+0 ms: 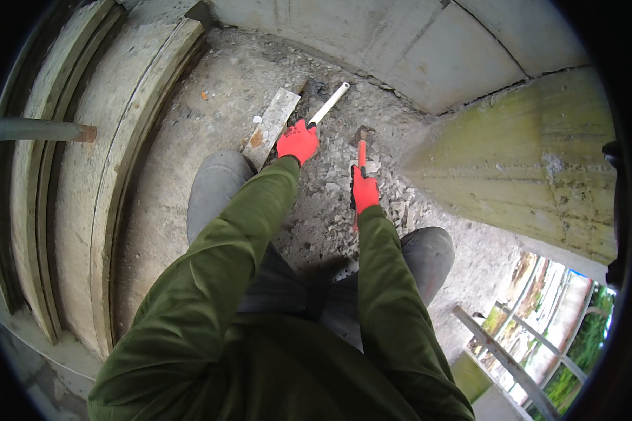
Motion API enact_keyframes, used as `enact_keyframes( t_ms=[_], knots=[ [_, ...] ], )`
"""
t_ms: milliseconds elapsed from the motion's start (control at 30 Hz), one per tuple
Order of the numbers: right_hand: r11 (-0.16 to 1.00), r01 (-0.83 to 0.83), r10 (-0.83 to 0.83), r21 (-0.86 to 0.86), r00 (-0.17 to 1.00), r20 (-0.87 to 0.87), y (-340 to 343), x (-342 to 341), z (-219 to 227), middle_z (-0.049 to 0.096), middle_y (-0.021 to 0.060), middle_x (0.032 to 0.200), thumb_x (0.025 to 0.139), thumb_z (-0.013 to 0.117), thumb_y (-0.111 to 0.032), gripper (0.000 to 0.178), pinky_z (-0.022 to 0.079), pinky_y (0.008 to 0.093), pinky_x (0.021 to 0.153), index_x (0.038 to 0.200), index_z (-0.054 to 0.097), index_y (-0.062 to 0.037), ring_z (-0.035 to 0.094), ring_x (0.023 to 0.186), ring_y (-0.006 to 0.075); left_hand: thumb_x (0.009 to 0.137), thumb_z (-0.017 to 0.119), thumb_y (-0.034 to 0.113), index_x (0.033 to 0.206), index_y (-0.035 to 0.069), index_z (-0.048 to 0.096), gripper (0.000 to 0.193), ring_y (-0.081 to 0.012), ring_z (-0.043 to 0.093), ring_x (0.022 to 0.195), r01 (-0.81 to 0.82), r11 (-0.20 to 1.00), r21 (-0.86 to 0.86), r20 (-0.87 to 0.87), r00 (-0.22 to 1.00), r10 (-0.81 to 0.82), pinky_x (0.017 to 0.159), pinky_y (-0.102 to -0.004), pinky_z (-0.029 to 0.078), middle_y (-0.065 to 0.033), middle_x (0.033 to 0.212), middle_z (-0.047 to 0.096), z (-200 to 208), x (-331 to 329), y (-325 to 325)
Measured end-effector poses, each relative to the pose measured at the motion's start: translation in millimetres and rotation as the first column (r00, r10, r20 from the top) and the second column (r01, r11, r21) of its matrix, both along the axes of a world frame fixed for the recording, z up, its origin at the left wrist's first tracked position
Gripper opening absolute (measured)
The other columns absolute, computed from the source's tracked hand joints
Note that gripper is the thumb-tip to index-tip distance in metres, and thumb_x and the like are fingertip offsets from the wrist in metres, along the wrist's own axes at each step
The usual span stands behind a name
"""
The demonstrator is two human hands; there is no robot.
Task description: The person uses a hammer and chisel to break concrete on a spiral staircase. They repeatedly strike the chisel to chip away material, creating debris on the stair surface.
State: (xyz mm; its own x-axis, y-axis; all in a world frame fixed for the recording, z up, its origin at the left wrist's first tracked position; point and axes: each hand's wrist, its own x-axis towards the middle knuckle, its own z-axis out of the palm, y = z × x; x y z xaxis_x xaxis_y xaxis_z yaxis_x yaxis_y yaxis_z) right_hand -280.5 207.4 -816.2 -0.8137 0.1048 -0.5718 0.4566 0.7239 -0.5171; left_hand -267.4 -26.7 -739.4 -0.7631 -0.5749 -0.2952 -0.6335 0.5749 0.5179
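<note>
My left hand (pixel 299 142), in a red glove, is closed round the near end of a short white pipe (pixel 330 104). The pipe points away and to the right, and its far end is uncovered. My right hand (pixel 365 191), also red-gloved with dark finger pads, grips the red handle of a hammer (pixel 361 152). The rusty-looking hammer head is at the far end, low over the rubble; the butt shows below the fist. Beside my left hand lies a flat, pale wooden board (pixel 272 128). Broken grey chips (pixel 400 203) are scattered around and beneath the hammer.
Curved wooden forms (pixel 116 175) line the left side, with a metal pipe (pixel 42 130) jutting in. A concrete wall (pixel 400 42) closes the far side. On the right stands a greenish slanted block (pixel 519 161). Metal railings (pixel 505 361) are at the lower right.
</note>
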Motion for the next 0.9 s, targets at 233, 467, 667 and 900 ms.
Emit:
enact_keyframes(
  t_ms=[233,467,667,900],
  knots=[
    [0.979,-0.022,0.021,-0.203,1.0,-0.007,-52.3,-25.0,132.9,0.064,0.0147,0.069,0.099,0.05,-0.058,0.065,0.049,0.0419,0.064,0.093,0.069,0.004,0.066,0.068,0.0311,0.1,0.049,0.042,0.112,0.004,0.063,0.043,-0.04,0.066,0.103,0.144,0.989,-0.018,0.131,0.981,-0.14,0.089,-0.0513,0.05,-0.0221,0.108,0.069,18.6,-7.5,-36.4],
    [0.849,-0.109,-0.167,-0.517,0.873,-0.457,-91.9,-49.7,164.9,0.061,0.0138,0.07,0.101,0.054,-0.047,0.052,0.047,0.0382,0.065,0.089,0.067,0.0019,0.062,0.069,0.0274,0.1,0.048,0.043,0.112,0.002,0.063,0.045,-0.0405,0.066,0.103,0.095,0.994,0.047,0.114,0.988,-0.1,0.091,-0.0503,0.051,-0.0236,0.11,0.069,-1.6,-4.1,-20.3],
    [0.979,-0.03,0.006,-0.203,0.993,-0.118,-61.9,-73.1,99.5,0.063,0.0181,0.07,0.098,0.053,-0.057,0.061,0.049,0.0441,0.062,0.087,0.068,0.0008,0.063,0.064,0.0342,0.1,0.046,0.046,0.118,0.002,0.063,0.05,-0.0404,0.065,0.108,0.146,0.989,0.009,0.141,0.979,-0.146,0.093,-0.0495,0.051,-0.0243,0.113,0.068,3.9,-20.5,-13.7],
    [0.818,-0.029,-0.227,-0.574,0.901,-0.369,-78.5,-68.9,181.9,0.052,0.003,0.061,0.1,0.057,-0.046,0.049,0.042,0.0377,0.056,0.081,0.061,-0.0014,0.05,0.056,0.0174,0.099,0.05,0.044,0.112,0.003,0.063,0.045,-0.042,0.068,0.095,0.119,0.991,-0.065,0.093,0.989,-0.112,0.082,-0.053,0.053,-0.0232,0.098,0.071,-11.6,-6.8,-16.6]
  ],
)
